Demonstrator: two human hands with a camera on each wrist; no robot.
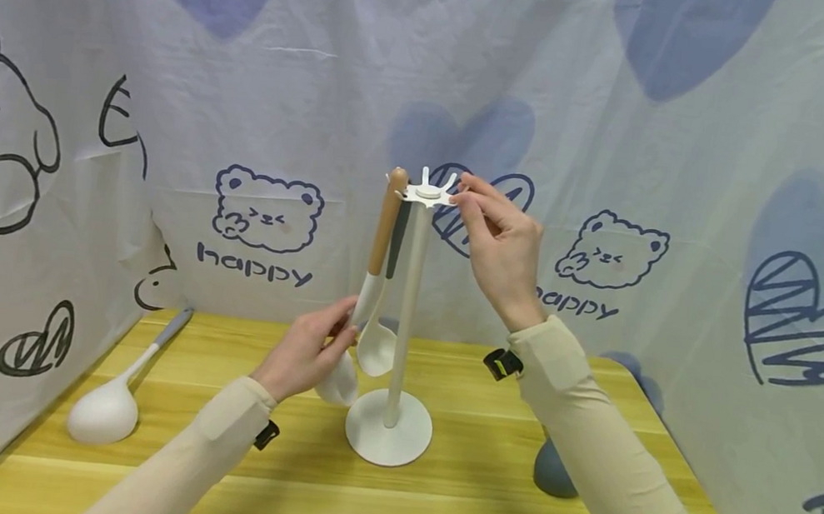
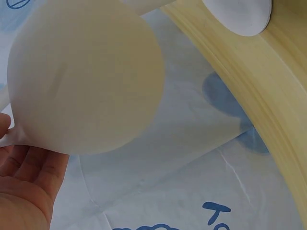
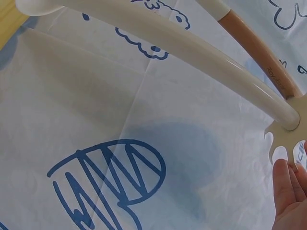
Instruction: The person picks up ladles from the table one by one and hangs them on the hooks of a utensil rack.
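Observation:
My left hand (image 1: 308, 347) grips the white neck of a wooden-handled ladle (image 1: 384, 233), held nearly upright. Its rounded white bowl (image 2: 88, 76) fills much of the left wrist view. The handle's top meets the hooked crown (image 1: 428, 193) of a white utensil stand (image 1: 407, 315); whether it hangs on a hook I cannot tell. My right hand (image 1: 499, 245) pinches a hook on the crown's right side. Just behind the wooden handle, a white spoon (image 1: 375, 349) with a dark grey handle hangs from the stand.
A white ladle (image 1: 105, 411) with a grey handle lies at the table's left side. To the right, a dark blue utensil head (image 1: 553, 470) is partly hidden by my right sleeve. The stand's round base (image 1: 369, 445) rests on the wooden table (image 1: 296, 496). Printed cloth hangs behind and at both sides.

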